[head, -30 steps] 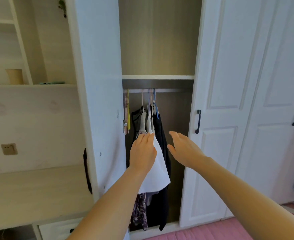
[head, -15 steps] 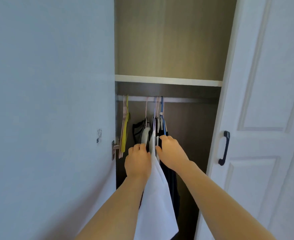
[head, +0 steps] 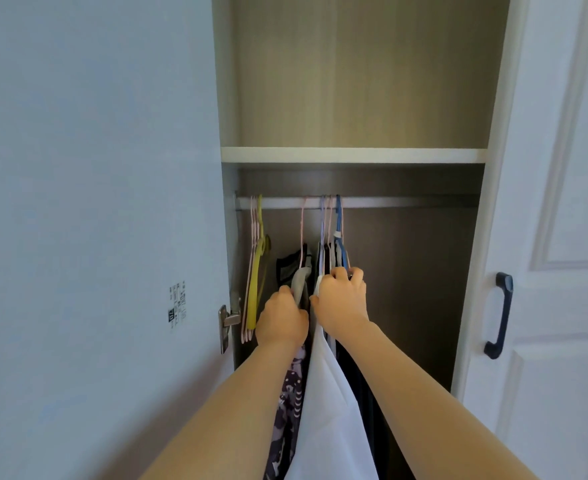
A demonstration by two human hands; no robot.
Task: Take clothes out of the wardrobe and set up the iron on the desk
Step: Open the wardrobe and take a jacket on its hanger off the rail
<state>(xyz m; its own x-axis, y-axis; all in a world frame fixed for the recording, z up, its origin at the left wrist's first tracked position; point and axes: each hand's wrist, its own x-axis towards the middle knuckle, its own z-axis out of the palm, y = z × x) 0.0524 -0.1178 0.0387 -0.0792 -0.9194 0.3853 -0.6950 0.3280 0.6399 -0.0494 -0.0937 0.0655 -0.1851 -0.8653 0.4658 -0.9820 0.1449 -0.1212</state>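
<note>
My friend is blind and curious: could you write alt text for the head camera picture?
Two bare hands reach into an open wardrobe: the left hand grips a grey garment, the right hand grips the hangers beside a white garment. The clothes hang from a rail under a shelf.

A single head-worn view looks straight into the open wardrobe compartment from close up, tilted slightly downward. The shelf [head: 353, 154] sits about a third of the way down the frame and the hanging rail [head: 406, 201] just below it. The open door [head: 88, 202] fills the left side and the closed door [head: 562, 237] the right. Both forearms reach in from the near bottom edge toward the hanging clothes [head: 330, 403].
</note>
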